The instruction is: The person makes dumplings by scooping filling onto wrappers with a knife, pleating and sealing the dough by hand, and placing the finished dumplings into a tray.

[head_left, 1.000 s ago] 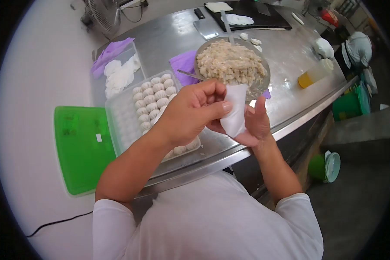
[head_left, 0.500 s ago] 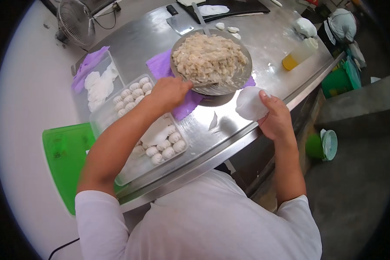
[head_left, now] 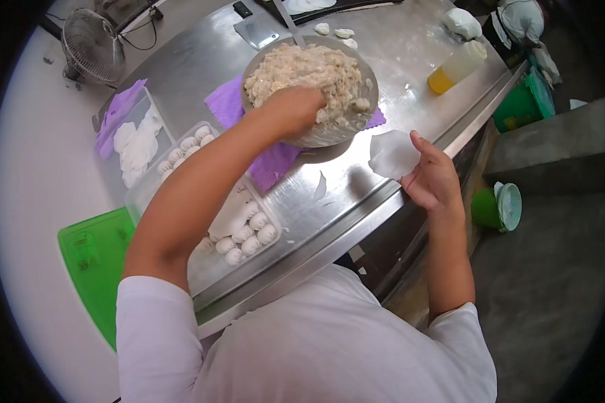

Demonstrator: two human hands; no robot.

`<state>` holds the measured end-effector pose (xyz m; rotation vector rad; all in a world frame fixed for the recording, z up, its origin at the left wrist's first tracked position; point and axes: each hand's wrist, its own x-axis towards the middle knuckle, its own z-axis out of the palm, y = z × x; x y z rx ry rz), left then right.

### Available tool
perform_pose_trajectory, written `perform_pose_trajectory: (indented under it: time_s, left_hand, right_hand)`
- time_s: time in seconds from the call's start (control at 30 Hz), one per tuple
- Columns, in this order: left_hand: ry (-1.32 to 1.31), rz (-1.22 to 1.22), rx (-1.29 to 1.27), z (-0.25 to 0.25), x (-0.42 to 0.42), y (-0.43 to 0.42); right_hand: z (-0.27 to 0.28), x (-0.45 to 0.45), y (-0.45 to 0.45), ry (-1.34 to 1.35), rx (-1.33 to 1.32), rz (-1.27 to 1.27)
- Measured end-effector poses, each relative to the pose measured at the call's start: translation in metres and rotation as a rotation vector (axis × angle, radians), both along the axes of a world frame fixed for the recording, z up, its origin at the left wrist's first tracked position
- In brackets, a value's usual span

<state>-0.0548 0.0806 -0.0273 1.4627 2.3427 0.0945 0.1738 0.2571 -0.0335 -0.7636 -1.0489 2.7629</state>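
My left hand (head_left: 294, 111) is over the near side of the round metal bowl (head_left: 329, 138), fingers curled round a thin metal utensil that is mostly hidden. Pale, chunky filling (head_left: 306, 67) is heaped in the bowl, with a small lump near its right rim. A flat spatula stands in the far side of the filling. To the right of the bowl, my right hand (head_left: 435, 173) holds a thin white wrapper (head_left: 392, 154) by its edge, between thumb and fingers. Pleated dumplings (head_left: 251, 245) and a white sheet lie in the plastic tray (head_left: 275, 235), partly behind my left forearm.
A purple cloth (head_left: 275, 168) lies under the bowl. A cleaver (head_left: 257, 32), dough pieces (head_left: 345, 33) and a bottle of yellow liquid (head_left: 456, 67) are on the metal table (head_left: 410, 101). A green lid (head_left: 97, 252), a fan (head_left: 93, 46) and green buckets (head_left: 497, 207) surround it.
My left hand has left the wrapper, taken the utensil at the bowl's edge and moved into the filling. My right hand has moved right with the wrapper, now spread flatter.
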Motion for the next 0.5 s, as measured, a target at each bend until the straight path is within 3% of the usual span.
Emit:
perform_pose_trajectory:
  time_s: [0.23, 0.3, 0.43, 0.5]
  left_hand:
    - [-0.317, 0.087, 0.203, -0.016, 0.008, -0.067]
    - [-0.604, 0.296, 0.179, -0.007, 0.021, -0.073]
    - [-0.484, 0.196, 0.481, -0.038, 0.064, -0.083]
    - [-0.114, 0.122, 0.479, -0.028, 0.078, -0.089]
  right_hand:
    - [-0.002, -0.03, 0.0, -0.183, -0.07, 0.06]
    - [-0.013, -0.044, -0.002, -0.194, -0.116, 0.072]
    - [0.006, -0.067, -0.029, -0.269, -0.135, -0.07]
    - [-0.002, -0.066, -0.025, -0.311, -0.068, -0.1]
